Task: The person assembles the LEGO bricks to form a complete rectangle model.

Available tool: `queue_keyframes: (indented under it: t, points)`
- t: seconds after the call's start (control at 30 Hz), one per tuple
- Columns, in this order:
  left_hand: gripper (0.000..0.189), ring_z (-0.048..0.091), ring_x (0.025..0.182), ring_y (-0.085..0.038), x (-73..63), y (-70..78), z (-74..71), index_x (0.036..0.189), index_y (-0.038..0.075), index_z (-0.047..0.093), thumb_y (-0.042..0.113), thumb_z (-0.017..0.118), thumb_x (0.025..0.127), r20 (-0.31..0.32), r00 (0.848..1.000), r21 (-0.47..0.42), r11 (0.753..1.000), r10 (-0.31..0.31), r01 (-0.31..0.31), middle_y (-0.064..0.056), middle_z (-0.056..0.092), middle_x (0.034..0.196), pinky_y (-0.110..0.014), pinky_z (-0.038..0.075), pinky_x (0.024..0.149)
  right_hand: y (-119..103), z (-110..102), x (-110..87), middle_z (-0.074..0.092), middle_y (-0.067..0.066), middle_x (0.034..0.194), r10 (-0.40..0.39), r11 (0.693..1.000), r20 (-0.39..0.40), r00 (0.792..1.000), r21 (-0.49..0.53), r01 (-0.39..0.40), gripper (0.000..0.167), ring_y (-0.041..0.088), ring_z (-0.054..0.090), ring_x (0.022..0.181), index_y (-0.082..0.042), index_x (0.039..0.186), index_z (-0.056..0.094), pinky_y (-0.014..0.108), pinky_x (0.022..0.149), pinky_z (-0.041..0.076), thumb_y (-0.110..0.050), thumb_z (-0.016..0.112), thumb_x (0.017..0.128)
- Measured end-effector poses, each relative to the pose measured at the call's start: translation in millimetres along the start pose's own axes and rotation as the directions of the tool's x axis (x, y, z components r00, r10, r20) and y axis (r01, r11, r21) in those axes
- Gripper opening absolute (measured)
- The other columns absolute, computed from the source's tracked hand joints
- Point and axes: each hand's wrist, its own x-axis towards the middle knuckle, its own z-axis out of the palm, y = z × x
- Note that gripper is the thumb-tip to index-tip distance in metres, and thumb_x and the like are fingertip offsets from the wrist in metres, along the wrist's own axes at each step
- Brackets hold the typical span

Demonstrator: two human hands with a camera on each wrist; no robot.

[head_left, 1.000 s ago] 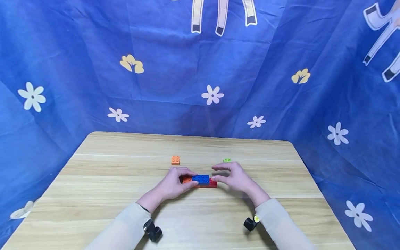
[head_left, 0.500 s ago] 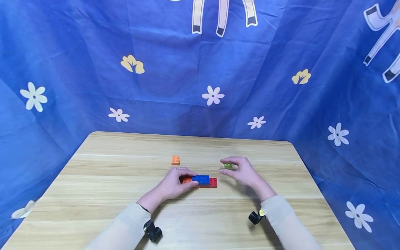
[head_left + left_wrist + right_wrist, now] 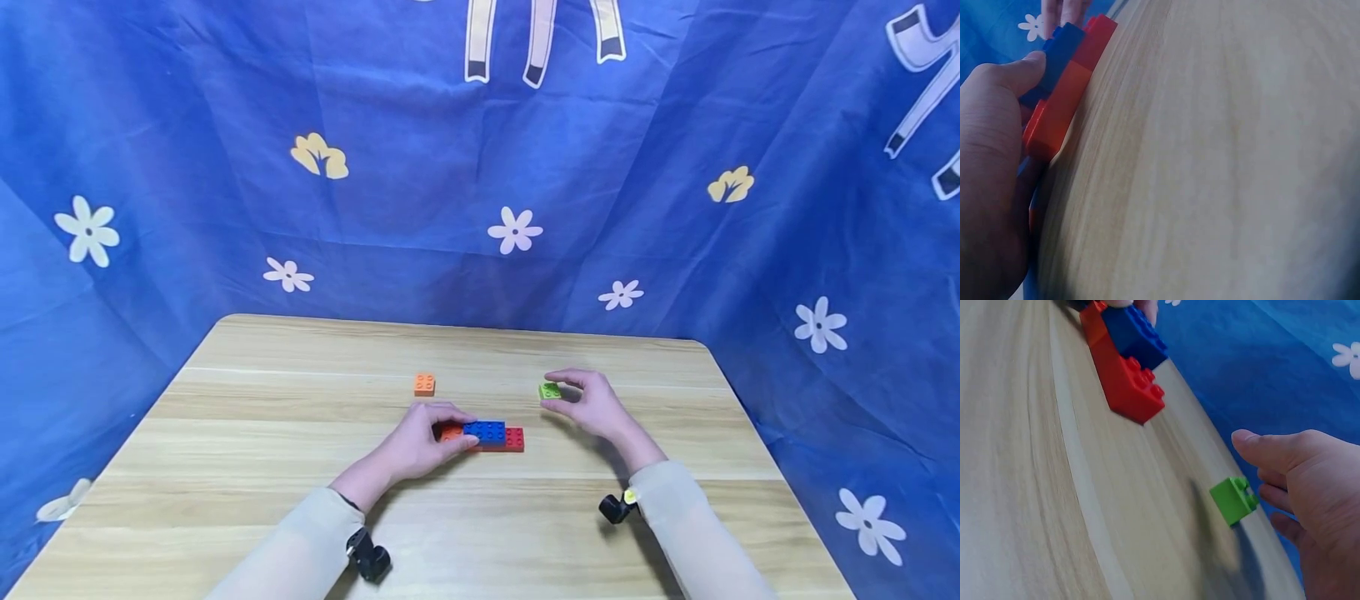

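Note:
My left hand [image 3: 420,442] pinches a blue brick [image 3: 487,431] between thumb and fingers. That brick sits on top of a red brick [image 3: 514,439] and an orange-red brick [image 3: 1063,106] that stand end to end on the table. At the back right, my right hand [image 3: 592,406] has its thumb and fingers spread around a small lime green brick [image 3: 550,391]. In the right wrist view, a gap shows between the thumb and this green brick [image 3: 1234,500], which rests studs up on the wood.
A small light orange brick [image 3: 424,384] lies behind my left hand. The wooden table [image 3: 300,350] ends at a blue patterned cloth [image 3: 420,200] hanging at the back and sides. Each wrist wears a black camera [image 3: 369,557].
From beside the red brick's end, my right hand has moved back and to the right, to the green brick. The left hand stays on the blue brick.

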Motion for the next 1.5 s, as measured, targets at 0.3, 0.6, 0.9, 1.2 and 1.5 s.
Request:
queue_keyframes:
  t: [0.3, 0.6, 0.9, 1.2, 1.5]
  points:
    - [0.029, 0.069, 0.103, -0.007, -1.1, 3.9, 0.5, 0.118, 0.022, 0.081, 0.03, 0.087, 0.091, 0.01, 0.999, -0.009, 0.999, -0.031, 0.031, 0.017, 0.074, 0.108, -0.034, 0.055, 0.094, 14, 3, 1.6, 0.065, 0.015, 0.142, 0.049, 0.997, 0.005, 0.999, -0.054, -0.048, 0.062, 0.036, 0.057, 0.135, -0.002, 0.14, 0.066, 0.052, 0.117, 0.039, -0.021, 0.09, 0.086]
    - [0.03, 0.069, 0.103, -0.007, -3.6, 5.6, 4.2, 0.118, 0.021, 0.081, 0.031, 0.087, 0.091, 0.005, 0.999, -0.022, 0.999, -0.034, 0.035, 0.016, 0.074, 0.108, -0.033, 0.056, 0.094, 20, 8, -2.5, 0.067, 0.015, 0.139, 0.019, 0.992, 0.022, 1.0, -0.124, -0.016, 0.048, 0.036, 0.058, 0.134, -0.004, 0.137, 0.07, 0.051, 0.116, 0.041, -0.018, 0.085, 0.093]
    - [0.031, 0.069, 0.104, -0.009, -5.0, 6.0, 6.8, 0.119, 0.021, 0.081, 0.033, 0.087, 0.092, -0.005, 0.999, -0.009, 0.999, -0.032, 0.032, 0.014, 0.075, 0.11, -0.034, 0.056, 0.094, 15, 10, -8.4, 0.071, 0.011, 0.133, 0.02, 0.994, -0.002, 1.0, -0.106, -0.02, 0.043, 0.032, 0.062, 0.128, -0.006, 0.132, 0.074, 0.049, 0.112, 0.046, -0.016, 0.086, 0.091]
    - [0.03, 0.068, 0.106, -0.008, -6.3, 7.5, 7.5, 0.119, 0.022, 0.081, 0.031, 0.087, 0.091, -0.009, 0.998, 0.004, 0.998, -0.056, 0.056, 0.015, 0.074, 0.111, -0.034, 0.055, 0.095, 3, 10, -14.2, 0.073, 0.007, 0.128, 0.014, 0.998, 0.009, 1.0, -0.065, -0.014, 0.042, 0.028, 0.065, 0.124, -0.009, 0.131, 0.075, 0.048, 0.11, 0.049, -0.02, 0.086, 0.091]
    - [0.029, 0.068, 0.105, -0.008, -7.0, 9.0, 9.1, 0.119, 0.022, 0.081, 0.029, 0.087, 0.091, -0.015, 0.998, 0.003, 0.998, -0.061, 0.061, 0.015, 0.074, 0.11, -0.034, 0.055, 0.094, -3, 10, -20.8, 0.075, 0.006, 0.121, 0.003, 1.0, 0.031, 1.0, 0.016, -0.004, 0.043, 0.027, 0.07, 0.118, -0.008, 0.131, 0.074, 0.045, 0.106, 0.052, -0.016, 0.086, 0.091]
